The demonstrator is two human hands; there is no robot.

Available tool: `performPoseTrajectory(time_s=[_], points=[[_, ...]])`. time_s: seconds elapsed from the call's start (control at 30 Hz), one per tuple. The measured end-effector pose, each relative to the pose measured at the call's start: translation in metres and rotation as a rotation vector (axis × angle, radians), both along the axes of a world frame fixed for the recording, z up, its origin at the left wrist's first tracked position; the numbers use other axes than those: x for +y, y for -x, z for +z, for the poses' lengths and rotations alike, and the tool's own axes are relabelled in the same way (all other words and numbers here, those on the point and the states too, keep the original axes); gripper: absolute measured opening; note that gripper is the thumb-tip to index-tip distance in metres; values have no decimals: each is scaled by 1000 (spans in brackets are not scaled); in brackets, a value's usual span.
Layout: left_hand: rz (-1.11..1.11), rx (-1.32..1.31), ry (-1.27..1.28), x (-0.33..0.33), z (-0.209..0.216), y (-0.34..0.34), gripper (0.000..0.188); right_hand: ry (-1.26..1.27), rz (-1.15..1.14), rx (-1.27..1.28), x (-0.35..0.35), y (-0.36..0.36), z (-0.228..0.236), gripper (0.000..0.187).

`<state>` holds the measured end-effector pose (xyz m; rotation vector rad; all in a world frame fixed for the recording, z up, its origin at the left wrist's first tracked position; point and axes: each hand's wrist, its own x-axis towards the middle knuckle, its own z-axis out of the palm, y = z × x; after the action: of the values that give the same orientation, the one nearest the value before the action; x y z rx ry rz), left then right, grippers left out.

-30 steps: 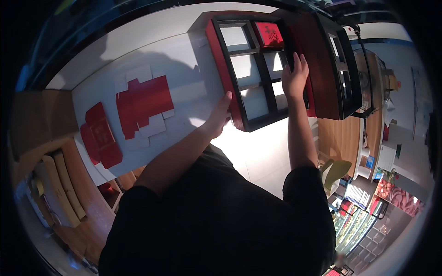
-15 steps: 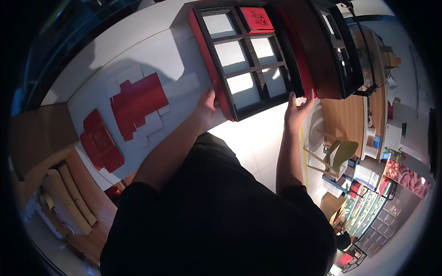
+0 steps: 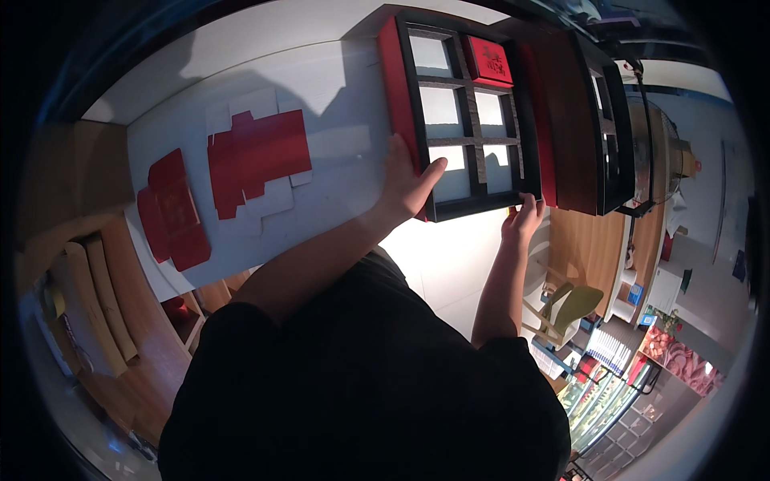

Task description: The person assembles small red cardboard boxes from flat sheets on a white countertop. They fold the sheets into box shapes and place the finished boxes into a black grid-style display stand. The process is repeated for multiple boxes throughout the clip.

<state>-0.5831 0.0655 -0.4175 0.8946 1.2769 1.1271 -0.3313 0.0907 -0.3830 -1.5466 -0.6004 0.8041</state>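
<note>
A red gift box (image 3: pixel 392 88) with a black rim lies open on the white table. Black dividers part its inside into several white-bottomed compartments, and a small red box (image 3: pixel 490 62) fills the far right one. My left hand (image 3: pixel 405 188) grips the near left corner, its thumb over the rim and its fingers along the red side. At the near right corner, my right hand (image 3: pixel 523 218) holds the edge between thumb and bent fingers. Close on the right stands a dark box (image 3: pixel 566 120) with a similar black divided frame.
Two unfolded red cartons, one stepped (image 3: pixel 261 156) and one smaller (image 3: pixel 175 215), lie on the white table (image 3: pixel 337 172) to the left. Farther left are a brown cardboard box (image 3: pixel 76 180) and long cardboard pieces (image 3: pixel 106 301). A green chair (image 3: pixel 576 309) stands at right.
In the picture, the gift box and the dark box sit farther right and slightly lower. My left thumb has come over the rim, and my right fingers have closed at the near right corner.
</note>
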Motion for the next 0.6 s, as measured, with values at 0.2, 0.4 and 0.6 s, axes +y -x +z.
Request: performPoseTrajectory(time_s=[0.2, 0.4, 0.6], points=[[54, 329, -91, -4, 7, -9, 82, -29, -48, 5, 1, 13, 15, 33], [-36, 306, -59, -6, 15, -5, 92, -36, 37, 34, 9, -3, 3, 20], [-39, 309, -39, -2, 12, -7, 91, 4, 26, 29, 12, -3, -2, 27]])
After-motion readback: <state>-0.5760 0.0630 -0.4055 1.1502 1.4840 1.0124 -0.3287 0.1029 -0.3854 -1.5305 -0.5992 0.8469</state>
